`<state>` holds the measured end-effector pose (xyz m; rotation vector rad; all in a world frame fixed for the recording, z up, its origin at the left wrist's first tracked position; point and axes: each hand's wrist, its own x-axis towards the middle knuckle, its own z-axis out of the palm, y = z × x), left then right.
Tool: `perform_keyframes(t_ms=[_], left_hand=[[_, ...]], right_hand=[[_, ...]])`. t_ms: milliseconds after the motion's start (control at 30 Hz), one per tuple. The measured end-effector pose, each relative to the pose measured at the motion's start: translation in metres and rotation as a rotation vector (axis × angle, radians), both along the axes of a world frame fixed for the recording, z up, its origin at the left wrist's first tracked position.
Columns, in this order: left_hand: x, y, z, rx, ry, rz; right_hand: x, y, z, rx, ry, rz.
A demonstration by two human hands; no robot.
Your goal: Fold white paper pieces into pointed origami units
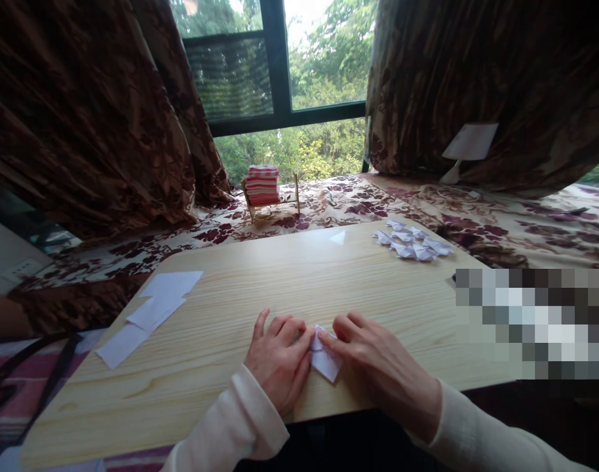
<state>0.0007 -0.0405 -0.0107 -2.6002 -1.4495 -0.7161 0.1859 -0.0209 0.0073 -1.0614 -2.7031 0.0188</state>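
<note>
A small piece of folded white paper lies near the front edge of the wooden table, between my two hands. The fingertips and thumb of my left hand press on its left side, with the little finger sticking out. From the right, my right hand sets its index finger on the upper part of the paper, and its other fingers are curled under. Part of the paper is hidden beneath the fingers.
Flat white paper sheets lie at the table's left. Several small folded paper pieces are grouped at the far right of the tabletop. Beyond stand a rack with striped cloths and a white lamp.
</note>
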Motion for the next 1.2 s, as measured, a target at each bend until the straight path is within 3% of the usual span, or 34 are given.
perform_keyframes(t_ms=[333,567,833,1067,1200], left_hand=[[-0.019,-0.011,0.006,0.003,-0.07,-0.092],[-0.017,-0.012,0.012,0.03,-0.188,0.008],[-0.004,-0.015,0.012,0.166,-0.101,0.051],[0.011,-0.004,0.002,0.021,-0.222,0.257],[0.012,-0.005,0.004,-0.015,-0.22,0.263]], right_hand=[[-0.001,-0.002,0.006,-0.068,-0.032,-0.024],[-0.001,0.0,0.006,-0.082,-0.012,-0.027],[0.001,0.001,0.004,-0.087,0.025,-0.017],[0.002,0.001,0.005,-0.107,0.04,-0.023],[0.003,-0.001,0.006,-0.106,0.045,-0.022]])
